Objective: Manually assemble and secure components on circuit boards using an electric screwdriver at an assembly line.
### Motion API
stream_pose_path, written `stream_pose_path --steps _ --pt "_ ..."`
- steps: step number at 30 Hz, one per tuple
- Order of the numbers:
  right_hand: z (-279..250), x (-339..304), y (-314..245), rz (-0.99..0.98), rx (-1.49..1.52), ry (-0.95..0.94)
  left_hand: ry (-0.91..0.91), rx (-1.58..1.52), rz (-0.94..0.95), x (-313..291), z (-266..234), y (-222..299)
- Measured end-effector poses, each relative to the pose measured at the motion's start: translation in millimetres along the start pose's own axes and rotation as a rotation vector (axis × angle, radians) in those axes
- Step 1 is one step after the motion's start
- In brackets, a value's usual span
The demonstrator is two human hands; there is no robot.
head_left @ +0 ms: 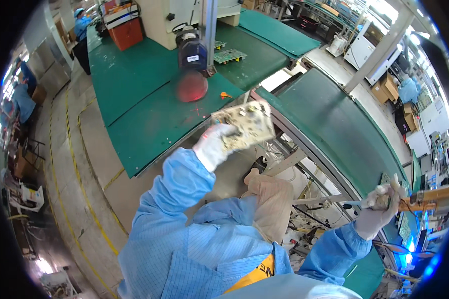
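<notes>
My left hand (212, 147), in a white glove, grips a populated circuit board (252, 124) by its near left edge. The board is tilted and slightly blurred, held over the gap between the green bench and the conveyor. Far to the right, my right hand (381, 207), also gloved, is closed beside a wooden bar (429, 198). A thin light-blue stick (352, 203) shows at its left side; I cannot make out whether the fingers hold it. Another circuit board (405, 226) lies just beyond that hand, partly hidden.
A dark scanner-like device (192, 54) stands on the green bench (134, 84) by a metal post, with a red glow below it. A small orange object (225, 95) and more boards (229, 55) lie there. The green conveyor (334, 127) runs along the right. Blue light shines at lower right.
</notes>
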State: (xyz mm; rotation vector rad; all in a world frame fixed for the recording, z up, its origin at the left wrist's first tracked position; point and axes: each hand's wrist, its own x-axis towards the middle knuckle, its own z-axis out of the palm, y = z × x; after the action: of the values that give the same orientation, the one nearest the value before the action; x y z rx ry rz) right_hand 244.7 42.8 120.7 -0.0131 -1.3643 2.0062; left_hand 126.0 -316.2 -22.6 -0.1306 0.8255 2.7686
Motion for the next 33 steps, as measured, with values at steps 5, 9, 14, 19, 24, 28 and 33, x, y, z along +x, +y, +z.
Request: stream_pose_path --steps 5,9,14,19,24,28,33 --pt "13 10 13 0.037 0.050 -0.102 -0.199 0.131 -0.239 -8 58 -67" --pt "49 9 19 -0.005 0.060 -0.125 -0.361 0.110 -0.324 -16 74 -109" --pt "55 12 27 -0.094 0.018 -0.060 -0.457 0.436 -0.320 -30 93 -125" --pt "45 10 22 -0.079 -0.013 -0.072 -0.450 0.489 -0.386 -43 99 -139" --pt "34 7 19 -0.076 0.004 -0.200 -0.452 0.473 -0.438 -53 111 -135" --pt "29 7 24 -0.132 -0.148 -0.169 -0.441 0.413 -0.496 -55 122 -126" --pt "30 8 26 -0.141 -0.013 -0.210 -0.484 0.535 -0.416 -54 112 -130"
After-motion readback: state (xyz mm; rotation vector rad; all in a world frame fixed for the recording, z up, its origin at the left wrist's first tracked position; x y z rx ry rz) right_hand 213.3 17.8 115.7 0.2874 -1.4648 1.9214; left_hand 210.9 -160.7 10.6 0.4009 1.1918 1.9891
